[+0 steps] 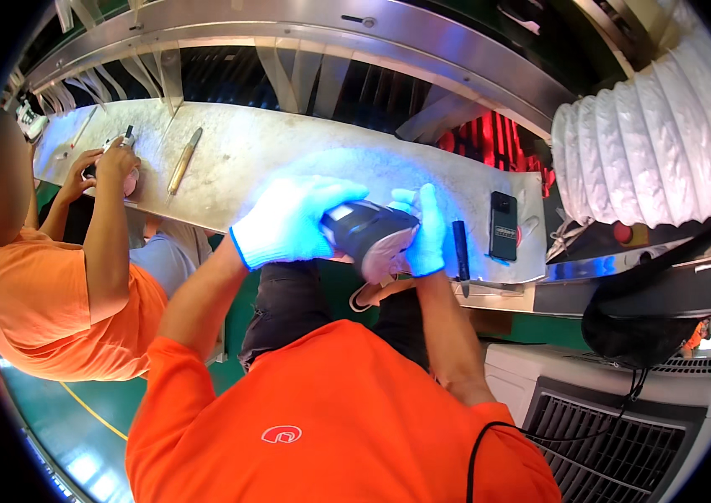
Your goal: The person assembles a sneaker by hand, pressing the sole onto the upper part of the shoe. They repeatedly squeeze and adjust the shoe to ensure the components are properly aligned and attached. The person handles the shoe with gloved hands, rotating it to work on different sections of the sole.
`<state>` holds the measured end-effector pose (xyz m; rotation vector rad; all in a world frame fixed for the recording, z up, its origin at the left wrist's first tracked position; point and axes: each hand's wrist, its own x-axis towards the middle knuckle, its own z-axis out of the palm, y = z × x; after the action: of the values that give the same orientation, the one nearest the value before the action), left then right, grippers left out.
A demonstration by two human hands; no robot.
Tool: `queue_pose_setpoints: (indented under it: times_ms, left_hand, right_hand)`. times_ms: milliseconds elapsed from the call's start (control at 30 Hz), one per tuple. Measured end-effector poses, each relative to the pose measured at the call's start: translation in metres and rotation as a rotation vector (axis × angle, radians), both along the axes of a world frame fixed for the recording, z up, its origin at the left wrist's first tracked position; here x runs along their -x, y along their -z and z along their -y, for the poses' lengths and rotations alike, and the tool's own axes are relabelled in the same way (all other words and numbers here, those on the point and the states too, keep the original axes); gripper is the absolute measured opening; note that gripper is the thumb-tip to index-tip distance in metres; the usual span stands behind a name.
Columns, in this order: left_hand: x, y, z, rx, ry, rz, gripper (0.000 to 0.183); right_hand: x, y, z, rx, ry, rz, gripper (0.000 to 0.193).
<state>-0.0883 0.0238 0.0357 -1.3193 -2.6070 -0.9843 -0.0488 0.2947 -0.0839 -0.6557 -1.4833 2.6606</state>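
Over the near edge of the bench I hold a dark shoe (365, 228) with a pale underside or end turned partly toward me. My left hand (286, 220), in a white glove lit blue, is closed round its left end. My right hand (427, 233), gloved the same way, grips its right end; some of those fingers are hidden behind the shoe. Just right of my right hand lies a slim black-handled tool (461, 251), its narrow tip pointing toward me. Beyond it a dark phone (504, 226) rests on the bench.
The long pale bench (230, 155) curves across in front of me. At left, a co-worker (70, 293) in orange handles a white shoe; a brass-coloured knife-like tool (183, 163) lies between us. A white ribbed duct (653, 142), a black bag (636, 327) and a vented machine (607, 427) are at right.
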Motion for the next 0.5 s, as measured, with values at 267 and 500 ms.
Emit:
queue_pose_setpoints:
  times_ms: [267, 500]
  left_hand:
    - [0.008, -0.061, -0.064, 0.289, -0.050, 0.280, 0.085]
    - [0.011, -0.060, -0.083, 0.227, -0.013, 0.336, 0.084]
  right_hand:
    - [-0.017, 0.006, -0.006, 0.152, 0.020, -0.146, 0.084]
    - [-0.043, -0.016, -0.045, -0.167, -0.062, -0.633, 0.116]
